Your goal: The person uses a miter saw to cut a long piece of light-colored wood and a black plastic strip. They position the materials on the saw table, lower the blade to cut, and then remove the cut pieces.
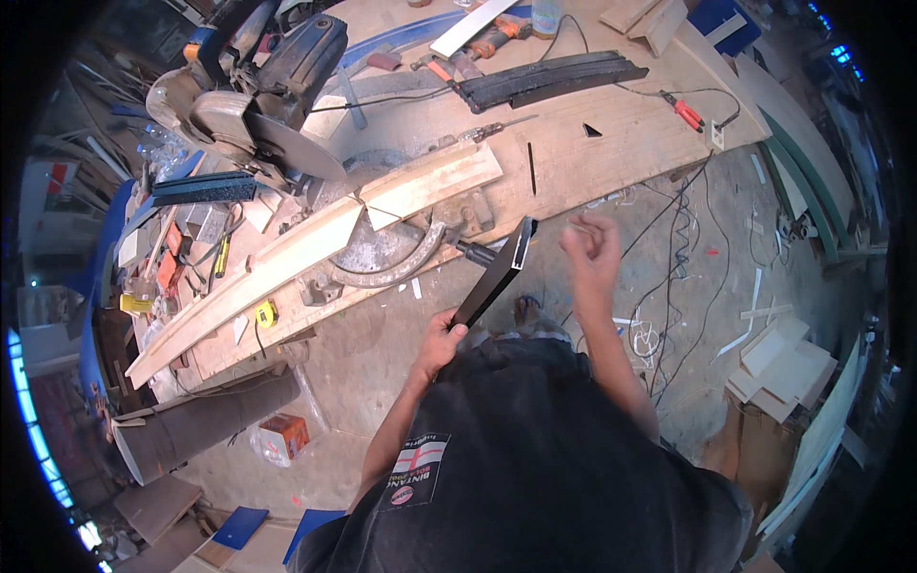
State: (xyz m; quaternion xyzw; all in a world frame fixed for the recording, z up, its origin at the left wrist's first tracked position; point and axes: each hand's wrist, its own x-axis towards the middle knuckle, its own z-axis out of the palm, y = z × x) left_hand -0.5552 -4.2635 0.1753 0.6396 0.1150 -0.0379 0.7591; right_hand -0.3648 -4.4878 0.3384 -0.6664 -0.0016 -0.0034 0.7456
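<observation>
My left hand (440,342) is closed around the lower end of a long black bar (492,277), which looks like a hollow profile. The bar slants up and away from me, its far end showing a pale cut edge. To the right of that end, and apart from it, hovers my right hand (594,250). Its fingers are curled in and slightly blurred; whether anything small sits in them is hidden. Beyond the bar stands a mitre saw (287,143) with its blade raised over a round metal base, and a long wooden fence (315,239) runs across it.
On the workbench (573,162) lie black profile pieces (554,78), red-handled pliers (686,113), an orange power drill (499,36) and a yellow tape measure (266,313). Cables (680,229) and scraps litter the floor at right. Stacked boards (783,368) stand further right, an orange box (285,435) at left.
</observation>
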